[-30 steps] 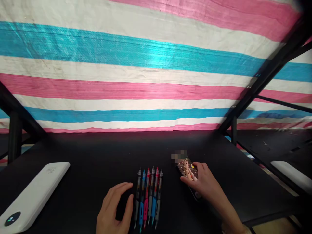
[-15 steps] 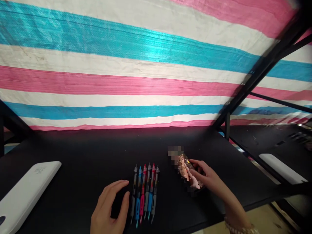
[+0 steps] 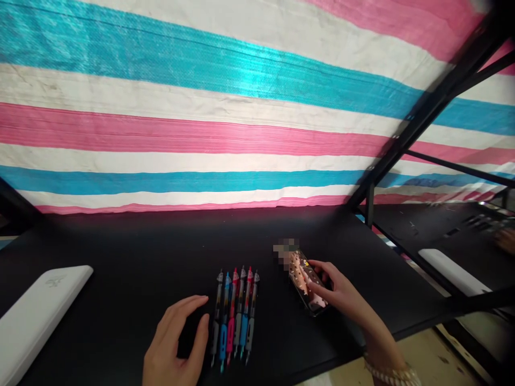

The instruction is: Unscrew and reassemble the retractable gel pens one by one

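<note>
Several click pens [image 3: 234, 316] lie side by side in a row on the black table, tips toward the front edge. Their grips are grey, blue and pink, with clear barrels. Just left of the row rests my left hand [image 3: 175, 340], thumb and fingers apart and curved, holding nothing. To the right of the pens is a phone [image 3: 303, 273] with a glossy, speckled pinkish surface and a dark rim. My right hand [image 3: 332, 284] grips its right edge, thumb on the face and fingers at the far side. A pixelated patch hides the phone's upper left end.
A long white box-shaped device [image 3: 44, 316] stands at the left. Striped plastic sheeting [image 3: 225, 136] hangs behind the black tabletop [image 3: 161, 246]. Black metal bars [image 3: 422, 107] slant at the right. Beyond them another table [image 3: 426, 225] holds a similar white device [image 3: 450, 271], and a person's hand [image 3: 505, 238] shows.
The whole view has shifted slightly, so things sit a little further left. Both hands keep their places by the pens and phone. A person's hand now shows at the far right.
</note>
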Motion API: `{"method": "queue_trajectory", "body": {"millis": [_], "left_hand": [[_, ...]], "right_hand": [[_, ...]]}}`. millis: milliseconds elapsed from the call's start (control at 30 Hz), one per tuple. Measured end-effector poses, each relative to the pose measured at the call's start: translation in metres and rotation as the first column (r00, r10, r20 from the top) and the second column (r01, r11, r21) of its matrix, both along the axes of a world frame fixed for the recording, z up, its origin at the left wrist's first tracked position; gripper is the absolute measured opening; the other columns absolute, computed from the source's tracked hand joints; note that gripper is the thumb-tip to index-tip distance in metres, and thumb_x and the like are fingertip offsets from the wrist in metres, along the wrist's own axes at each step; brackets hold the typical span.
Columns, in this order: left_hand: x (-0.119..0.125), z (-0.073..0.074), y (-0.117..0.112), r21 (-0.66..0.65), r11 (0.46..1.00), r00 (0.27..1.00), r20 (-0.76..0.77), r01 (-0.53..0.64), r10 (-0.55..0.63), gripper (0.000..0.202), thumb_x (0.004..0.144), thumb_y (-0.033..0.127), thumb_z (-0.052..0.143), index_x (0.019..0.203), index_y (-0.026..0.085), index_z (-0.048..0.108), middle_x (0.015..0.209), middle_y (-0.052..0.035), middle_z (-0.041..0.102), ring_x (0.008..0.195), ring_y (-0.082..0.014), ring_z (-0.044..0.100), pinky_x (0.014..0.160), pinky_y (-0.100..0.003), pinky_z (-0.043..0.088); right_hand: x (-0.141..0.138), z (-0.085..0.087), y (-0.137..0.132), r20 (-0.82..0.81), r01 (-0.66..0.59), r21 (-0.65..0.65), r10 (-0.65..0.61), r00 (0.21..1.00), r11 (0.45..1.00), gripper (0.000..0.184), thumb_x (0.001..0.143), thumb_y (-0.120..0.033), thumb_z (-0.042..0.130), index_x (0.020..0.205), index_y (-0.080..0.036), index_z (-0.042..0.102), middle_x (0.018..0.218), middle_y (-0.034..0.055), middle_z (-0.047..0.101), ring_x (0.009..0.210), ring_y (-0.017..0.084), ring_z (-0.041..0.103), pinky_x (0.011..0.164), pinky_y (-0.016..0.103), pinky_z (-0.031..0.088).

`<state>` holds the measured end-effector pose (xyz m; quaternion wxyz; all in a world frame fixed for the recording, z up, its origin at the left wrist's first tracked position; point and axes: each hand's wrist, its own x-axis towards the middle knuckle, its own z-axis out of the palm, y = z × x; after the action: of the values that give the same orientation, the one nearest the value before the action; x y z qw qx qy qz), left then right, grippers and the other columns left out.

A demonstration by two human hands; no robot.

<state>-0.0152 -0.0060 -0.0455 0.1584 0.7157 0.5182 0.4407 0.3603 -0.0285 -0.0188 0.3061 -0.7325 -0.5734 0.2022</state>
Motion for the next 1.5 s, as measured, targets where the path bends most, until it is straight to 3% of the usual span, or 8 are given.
{"method": "queue_trajectory", "body": {"millis": [367,533,733,1100,1267,1367,1433,1500], "left_hand": [[-0.009,0.005,0.003,0.081,0.993,0.985,-0.156,0.090,-0.077,0.026,0.096,0.023,0.058,0.120,0.028,0.062,0.118,-0.0070,0.069,0.109,-0.0257,0.068,0.091,-0.039,0.058],[-0.015,0.016,0.014,0.028,0.917,0.814,-0.471,0.397,-0.339,0.046,0.090,0.000,0.046,0.120,0.030,0.064,0.129,-0.0062,0.068,0.122,-0.0280,0.061,0.095,-0.043,0.056],[-0.012,0.025,0.026,0.016,0.894,0.699,-0.631,0.447,-0.338,0.055,0.077,-0.012,0.042,0.109,0.026,0.067,0.133,-0.0101,0.066,0.128,-0.0334,0.057,0.095,-0.050,0.054],[-0.022,0.019,0.036,0.166,0.901,0.757,-0.615,0.400,-0.222,0.045,0.084,-0.009,0.040,0.094,0.026,0.066,0.123,-0.0049,0.072,0.123,-0.0273,0.061,0.104,-0.048,0.045],[-0.024,0.037,0.037,0.180,0.906,0.776,-0.595,0.384,-0.211,0.042,0.088,-0.008,0.039,0.104,0.021,0.064,0.095,-0.0030,0.074,0.096,-0.0220,0.069,0.109,-0.050,0.037],[-0.012,0.060,0.038,0.236,0.869,0.753,-0.624,0.435,-0.207,0.036,0.090,-0.004,0.042,0.108,0.018,0.064,0.087,-0.0037,0.070,0.079,-0.0200,0.066,0.099,-0.046,0.043],[-0.002,0.073,0.039,0.304,0.837,0.754,-0.631,0.456,-0.182,0.035,0.091,-0.003,0.044,0.109,0.018,0.064,0.087,-0.0044,0.070,0.078,-0.0210,0.065,0.090,-0.043,0.045],[0.005,0.082,0.039,0.352,0.808,0.750,-0.643,0.471,-0.157,0.035,0.093,-0.001,0.042,0.110,0.018,0.065,0.087,-0.0047,0.071,0.077,-0.0217,0.065,0.084,-0.040,0.045]], "right_hand": [[-0.003,-0.005,0.004,0.046,0.071,0.098,-0.076,0.996,0.993,0.045,0.083,-0.049,0.063,0.112,-0.016,0.072,0.087,0.0070,0.066,0.073,0.024,0.061,0.068,0.037,0.054],[-0.038,0.018,0.026,0.061,0.046,0.217,-0.060,0.996,0.975,0.041,0.089,-0.045,0.057,0.115,-0.015,0.068,0.095,0.0107,0.064,0.081,0.027,0.060,0.077,0.041,0.051],[-0.074,0.050,0.049,0.033,-0.101,0.291,0.095,0.995,0.951,0.032,0.091,-0.038,0.056,0.114,-0.020,0.069,0.096,0.0076,0.066,0.085,0.025,0.061,0.079,0.037,0.050],[-0.065,0.037,0.051,-0.026,-0.013,0.303,0.022,0.999,0.953,0.029,0.089,-0.039,0.059,0.107,-0.020,0.071,0.089,0.0077,0.069,0.074,0.024,0.059,0.068,0.035,0.047],[-0.066,0.037,0.046,-0.094,0.045,0.309,-0.016,0.995,0.950,0.030,0.099,-0.039,0.049,0.111,-0.017,0.067,0.084,0.0070,0.068,0.071,0.023,0.060,0.065,0.034,0.047],[-0.091,0.048,0.038,-0.094,-0.176,0.281,0.210,0.973,0.943,0.026,0.102,-0.037,0.050,0.111,-0.023,0.069,0.095,0.0044,0.071,0.086,0.022,0.066,0.077,0.031,0.050],[-0.112,0.056,0.034,-0.075,-0.506,0.187,0.525,0.848,0.842,0.024,0.105,-0.032,0.049,0.120,-0.025,0.066,0.099,0.0035,0.070,0.092,0.021,0.065,0.083,0.031,0.049],[-0.128,0.060,0.031,-0.024,-0.643,0.102,0.648,0.761,0.759,0.019,0.106,-0.029,0.050,0.107,-0.023,0.067,0.093,0.0031,0.069,0.088,0.021,0.063,0.080,0.030,0.048]]}}
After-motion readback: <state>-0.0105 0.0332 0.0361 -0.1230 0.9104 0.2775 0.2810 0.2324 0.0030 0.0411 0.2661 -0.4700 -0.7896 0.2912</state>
